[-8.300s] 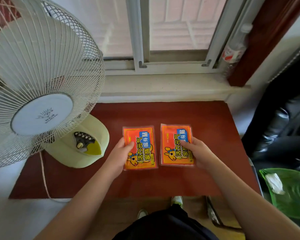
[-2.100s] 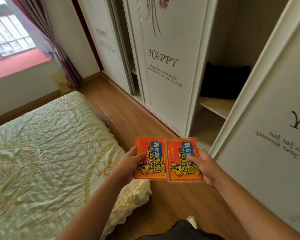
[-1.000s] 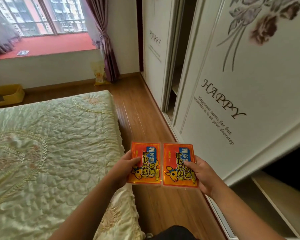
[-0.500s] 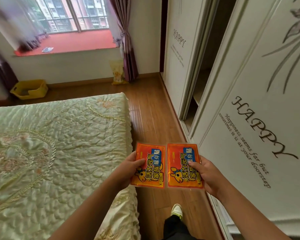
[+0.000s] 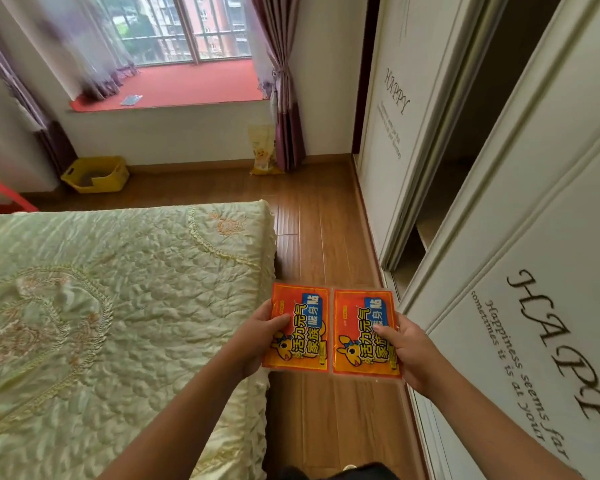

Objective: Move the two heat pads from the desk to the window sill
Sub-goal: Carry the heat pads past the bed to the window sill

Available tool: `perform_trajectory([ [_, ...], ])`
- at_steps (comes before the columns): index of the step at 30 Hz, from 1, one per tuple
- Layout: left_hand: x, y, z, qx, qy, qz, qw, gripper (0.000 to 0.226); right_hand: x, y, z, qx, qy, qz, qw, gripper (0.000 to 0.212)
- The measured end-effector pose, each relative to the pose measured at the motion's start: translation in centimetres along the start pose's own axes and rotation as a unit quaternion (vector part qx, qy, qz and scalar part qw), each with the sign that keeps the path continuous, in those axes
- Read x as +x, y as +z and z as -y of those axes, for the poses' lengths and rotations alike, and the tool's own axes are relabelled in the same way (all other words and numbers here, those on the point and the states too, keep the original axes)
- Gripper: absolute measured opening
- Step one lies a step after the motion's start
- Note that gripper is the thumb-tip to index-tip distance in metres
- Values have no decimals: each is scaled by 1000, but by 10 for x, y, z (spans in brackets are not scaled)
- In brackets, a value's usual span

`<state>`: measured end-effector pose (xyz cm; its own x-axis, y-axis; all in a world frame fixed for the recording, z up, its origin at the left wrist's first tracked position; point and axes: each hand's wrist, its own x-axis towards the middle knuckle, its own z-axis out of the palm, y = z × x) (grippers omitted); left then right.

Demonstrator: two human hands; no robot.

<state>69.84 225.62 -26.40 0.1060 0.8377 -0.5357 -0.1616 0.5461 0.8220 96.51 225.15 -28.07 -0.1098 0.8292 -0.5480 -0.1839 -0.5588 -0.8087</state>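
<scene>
Two orange heat pad packets with blue labels are held side by side in front of me, above the wooden floor. My left hand (image 5: 257, 336) grips the left heat pad (image 5: 300, 327) by its left edge. My right hand (image 5: 407, 348) grips the right heat pad (image 5: 359, 336) by its right edge. The red window sill (image 5: 187, 86) lies far ahead at the end of the room, under a large window, with a small flat item on it.
A bed with a pale green quilt (image 5: 118, 306) fills the left. White wardrobe doors (image 5: 499, 271) line the right, one gap open. A strip of wooden floor (image 5: 319, 230) runs between them to the window. A yellow basket (image 5: 96, 173), a red stool (image 5: 0, 199) and purple curtains (image 5: 284, 98) stand near the far wall.
The view has swung from the desk around the room and now faces the far window. Both pads went from the desk into my hands, and I have stepped along the aisle.
</scene>
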Motion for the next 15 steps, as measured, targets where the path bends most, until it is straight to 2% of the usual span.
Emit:
perform_trajectory([
  [15,166,-48,-85,-48,-4,3,999,25,171,44,96,-10,7,19,1000,26],
])
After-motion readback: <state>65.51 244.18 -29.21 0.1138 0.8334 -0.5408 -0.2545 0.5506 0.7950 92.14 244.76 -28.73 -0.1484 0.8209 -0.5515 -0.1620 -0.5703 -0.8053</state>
